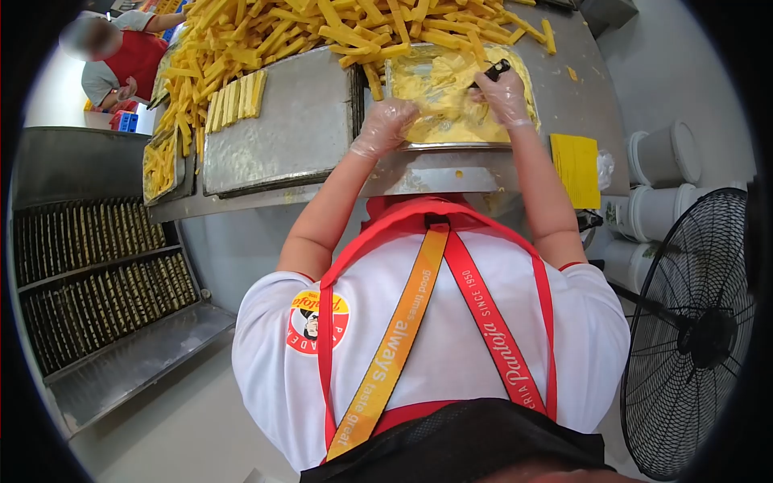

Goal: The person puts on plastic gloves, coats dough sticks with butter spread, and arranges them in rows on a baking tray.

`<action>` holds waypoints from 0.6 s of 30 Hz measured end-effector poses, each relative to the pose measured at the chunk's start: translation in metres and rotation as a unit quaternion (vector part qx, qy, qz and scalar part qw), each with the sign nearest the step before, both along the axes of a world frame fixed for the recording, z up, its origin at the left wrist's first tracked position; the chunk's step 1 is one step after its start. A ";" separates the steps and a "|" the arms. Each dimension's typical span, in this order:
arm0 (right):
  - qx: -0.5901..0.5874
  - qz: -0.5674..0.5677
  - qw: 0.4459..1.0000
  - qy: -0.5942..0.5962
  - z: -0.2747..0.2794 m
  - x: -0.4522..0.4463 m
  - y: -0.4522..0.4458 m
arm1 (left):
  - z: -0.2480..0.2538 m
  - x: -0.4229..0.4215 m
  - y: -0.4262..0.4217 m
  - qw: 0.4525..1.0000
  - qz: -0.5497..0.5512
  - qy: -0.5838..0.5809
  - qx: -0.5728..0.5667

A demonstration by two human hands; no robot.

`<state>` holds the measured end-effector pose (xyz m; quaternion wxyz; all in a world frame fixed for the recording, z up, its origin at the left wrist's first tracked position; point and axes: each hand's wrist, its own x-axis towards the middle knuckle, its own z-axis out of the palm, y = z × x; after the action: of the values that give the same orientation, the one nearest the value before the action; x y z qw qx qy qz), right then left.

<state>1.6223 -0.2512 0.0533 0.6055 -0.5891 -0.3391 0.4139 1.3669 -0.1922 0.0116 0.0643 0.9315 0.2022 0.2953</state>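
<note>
A shallow metal tray (456,146) filled with pale yellow creamy spread (451,101) lies in front of me at the table's near edge. My right hand (506,95), in a clear plastic glove, is closed around a black-handled tool (493,72) over the tray's right part; its blade is blurred and cannot be made out. My left hand (389,127), also gloved, is curled at the tray's left side, next to the spread. What its fingers hold, if anything, is hidden. A large heap of yellow bread sticks (274,28) lies behind the tray.
Left of the tray, a flat metal pan (286,121) carries a row of sticks (236,102). A smaller tray (163,165) holds more pieces. Yellow cloth (575,169) hangs at the right edge. A black fan (700,338), white buckets (664,153), a tray rack (97,266) and another person (137,60) are around.
</note>
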 end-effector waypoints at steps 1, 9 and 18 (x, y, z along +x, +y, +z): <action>-0.015 -0.014 0.999 -0.044 -0.009 0.008 0.006 | -0.002 -0.001 0.002 1.000 -0.007 0.008 0.024; -0.055 0.059 0.995 -0.067 0.008 -0.001 0.014 | 0.005 -0.002 -0.001 0.999 0.028 0.010 0.042; -0.054 -0.036 0.983 -0.175 -0.020 0.024 -0.011 | 0.037 -0.110 0.013 0.830 0.487 -0.208 -0.174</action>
<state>1.6460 -0.2622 0.0336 0.5188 -0.6956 -0.3957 0.3006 1.2570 -0.1797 0.0490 0.1140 0.6024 0.6597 0.4346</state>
